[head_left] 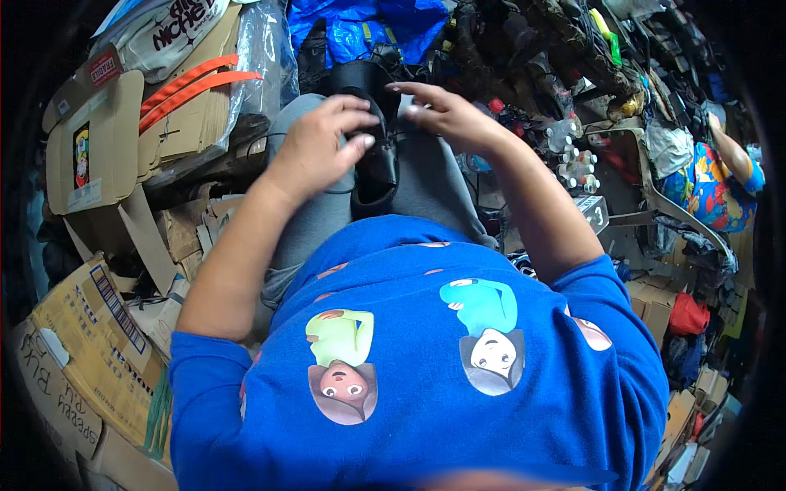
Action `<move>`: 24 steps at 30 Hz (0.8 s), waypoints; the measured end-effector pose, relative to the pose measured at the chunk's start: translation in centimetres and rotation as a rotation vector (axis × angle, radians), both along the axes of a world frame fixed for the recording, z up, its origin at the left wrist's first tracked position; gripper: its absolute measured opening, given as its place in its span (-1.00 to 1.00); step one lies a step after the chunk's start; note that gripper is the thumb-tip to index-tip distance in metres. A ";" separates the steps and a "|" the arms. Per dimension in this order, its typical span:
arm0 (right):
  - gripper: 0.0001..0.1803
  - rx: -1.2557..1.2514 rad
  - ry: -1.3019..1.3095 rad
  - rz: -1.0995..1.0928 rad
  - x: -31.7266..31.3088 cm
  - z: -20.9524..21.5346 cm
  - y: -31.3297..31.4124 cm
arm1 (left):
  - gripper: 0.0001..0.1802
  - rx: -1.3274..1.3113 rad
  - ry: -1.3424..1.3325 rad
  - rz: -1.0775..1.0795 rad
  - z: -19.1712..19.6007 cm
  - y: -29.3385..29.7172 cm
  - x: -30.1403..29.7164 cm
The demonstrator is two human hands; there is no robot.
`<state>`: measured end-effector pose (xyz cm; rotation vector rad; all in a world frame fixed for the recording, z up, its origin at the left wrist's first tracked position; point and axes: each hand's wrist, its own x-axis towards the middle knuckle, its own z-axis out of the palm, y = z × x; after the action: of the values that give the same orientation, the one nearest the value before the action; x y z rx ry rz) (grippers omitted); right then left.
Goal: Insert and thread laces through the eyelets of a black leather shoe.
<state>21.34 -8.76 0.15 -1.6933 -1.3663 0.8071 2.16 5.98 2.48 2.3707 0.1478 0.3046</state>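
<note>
A black shoe (pixel 377 173) lies between my thighs, its opening toward me and its far part in shadow. Over its left side is my left hand (pixel 319 146), fingers half bent and the thumb apart from them. My right hand (pixel 442 114) hovers at the far right side of the shoe, with its fingers stretched out and spread. I see nothing held in either hand, and cannot tell whether the fingertips touch the shoe. Near my left wrist, a thin dark cord (pixel 268 136) curves over my grey trouser leg (pixel 315 214).
Flattened cardboard (pixel 184 123) with orange strips (pixel 196 86) is stacked at the left, above a yellow carton (pixel 102 327). A blue plastic sheet (pixel 368 33) lies ahead. Several clear bottles (pixel 577 168) stand at the right, near another person's colourful clothing (pixel 716 188).
</note>
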 end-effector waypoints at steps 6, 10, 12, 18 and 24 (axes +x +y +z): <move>-0.75 -0.092 0.022 -0.198 0.6 0.6 -2.8 | -0.71 0.010 0.095 -0.231 0.5 2.1 5.0; -0.80 -0.094 0.126 -0.241 0.7 0.2 -2.2 | -0.72 0.108 0.359 -0.325 0.9 2.4 7.1; -0.84 -0.115 -0.105 -0.165 0.6 0.9 -1.7 | -0.73 0.078 0.462 -0.324 1.0 2.5 7.7; -0.87 -0.085 -0.068 -0.054 1.3 0.1 -0.9 | -0.77 -0.213 0.403 -0.313 -2.0 3.7 7.1; -0.87 -0.060 -0.101 0.001 1.2 -0.4 -0.6 | -0.81 -0.509 0.298 -0.235 -3.4 3.8 5.7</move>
<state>22.53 -9.40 -0.25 -1.8014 -1.4237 0.7793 7.88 9.79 -0.88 1.8880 0.0731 -0.1839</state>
